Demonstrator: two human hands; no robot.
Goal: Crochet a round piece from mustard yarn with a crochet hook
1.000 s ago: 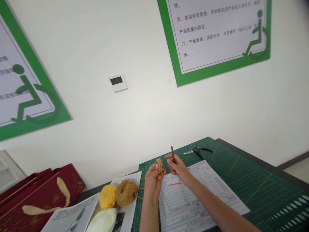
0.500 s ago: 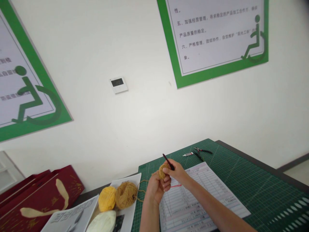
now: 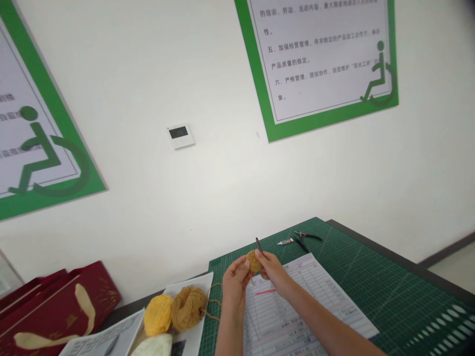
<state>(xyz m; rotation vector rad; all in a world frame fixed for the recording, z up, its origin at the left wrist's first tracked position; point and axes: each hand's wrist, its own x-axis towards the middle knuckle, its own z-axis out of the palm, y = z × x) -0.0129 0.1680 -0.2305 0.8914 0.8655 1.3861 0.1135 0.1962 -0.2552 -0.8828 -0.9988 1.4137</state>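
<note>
A small round tan crocheted piece [image 3: 254,261] is held up between both hands, above the top of a printed sheet [image 3: 297,306]. My left hand [image 3: 236,274] pinches its left edge with thumb and fingers. On the right edge, my right hand [image 3: 270,267] grips the piece and also holds a dark crochet hook [image 3: 259,244], which points up. Tan yarn trails over the green cutting mat [image 3: 371,277] beside a tan yarn ball [image 3: 188,307]. Left of that ball lies a yellow yarn ball [image 3: 158,315], with a cream one [image 3: 153,345] below.
Pliers [image 3: 309,236], a small glue tube [image 3: 285,242] and a dark tool [image 3: 300,244] lie at the mat's back. Dark red bags [image 3: 52,316] stand at the left beside papers [image 3: 107,336]. A white wall with green-framed posters rises behind.
The hands have spread slightly apart, and the crocheted piece now shows its round face. The hook stands more upright in my right hand. The camera view has shifted a little.
</note>
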